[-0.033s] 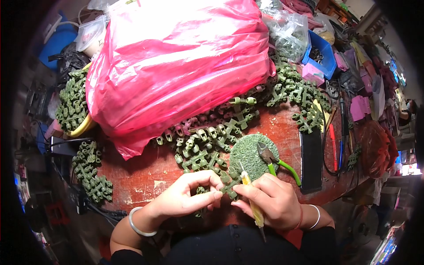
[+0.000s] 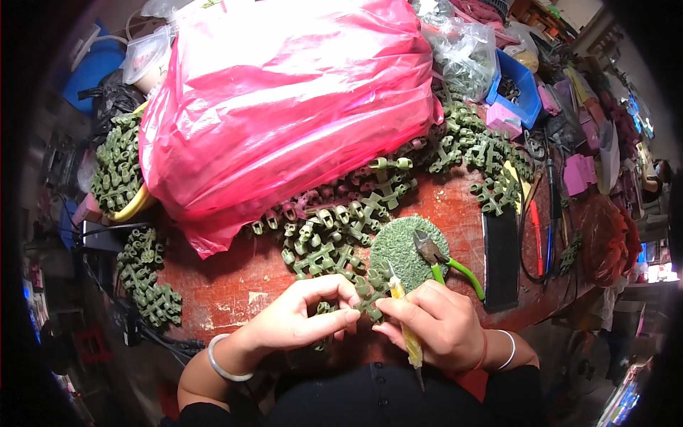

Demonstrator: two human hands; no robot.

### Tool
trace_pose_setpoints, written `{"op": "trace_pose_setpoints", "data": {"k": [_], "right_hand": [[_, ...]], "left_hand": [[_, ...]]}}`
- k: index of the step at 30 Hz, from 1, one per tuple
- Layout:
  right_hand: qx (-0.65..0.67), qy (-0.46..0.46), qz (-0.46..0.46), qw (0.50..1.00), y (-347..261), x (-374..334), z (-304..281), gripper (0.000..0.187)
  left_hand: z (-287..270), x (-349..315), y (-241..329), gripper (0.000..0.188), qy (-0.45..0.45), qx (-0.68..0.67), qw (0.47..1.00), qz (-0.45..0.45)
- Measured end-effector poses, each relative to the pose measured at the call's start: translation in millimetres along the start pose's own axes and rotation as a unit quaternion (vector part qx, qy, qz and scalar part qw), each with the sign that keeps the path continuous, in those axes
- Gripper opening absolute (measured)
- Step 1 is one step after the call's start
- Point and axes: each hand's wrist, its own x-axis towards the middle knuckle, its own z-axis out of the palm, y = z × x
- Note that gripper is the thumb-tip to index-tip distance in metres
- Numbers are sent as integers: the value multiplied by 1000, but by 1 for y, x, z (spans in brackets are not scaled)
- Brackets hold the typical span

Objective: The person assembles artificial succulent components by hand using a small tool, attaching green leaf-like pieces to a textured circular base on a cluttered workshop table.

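Observation:
My left hand [image 2: 311, 309] pinches a small green branched piece with knobbed ends [image 2: 370, 293] between thumb and fingers, in front of my chest. In my right hand [image 2: 440, 324] is a craft knife [image 2: 410, 334] with a yellow wrapped handle. Its narrow blade points up and away from me, beside the green piece. The right thumb and fingertips come close to that piece; whether they touch it I cannot tell. Just beyond lies a round, rough green pad [image 2: 398, 249], with green-handled cutting pliers [image 2: 431, 250] resting on its right side.
A big pink plastic bag [image 2: 292, 121] fills the far middle. Heaps of similar green pieces [image 2: 327, 256] lie before it, with more at left [image 2: 146, 285] and right [image 2: 477, 146]. A black phone-like slab [image 2: 501, 260], a red pen [image 2: 536, 238] and a blue bin [image 2: 523, 89] stand right.
The knife has tilted very slightly in my right hand, its lower end shifting a little left. Both hands hold nearly the same place.

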Motion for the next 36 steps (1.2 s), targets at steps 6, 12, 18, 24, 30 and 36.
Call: {"op": "trace_pose_setpoints", "data": {"k": [6, 12, 18, 24, 30, 36], "right_hand": [[1, 30, -50, 998, 1, 2, 0, 40], [208, 55, -49, 975, 8, 3, -15, 49], [111, 87, -4, 990, 5, 7, -9, 43], [133, 98, -18, 986, 6, 8, -10, 43], [104, 148, -25, 983, 8, 5, -9, 40], [123, 107, -67, 984, 4, 5, -4, 37]], "left_hand": [[3, 2, -1, 12, 3, 36, 999, 4], [-2, 1, -1, 15, 32, -10, 999, -14], [-1, 2, 0, 15, 35, 8, 999, -12], [-1, 1, -1, 15, 22, 8, 1000, 7], [-1, 1, -4, 16, 21, 29, 999, 37], [1, 1, -1, 16, 48, 21, 999, 10]]}}
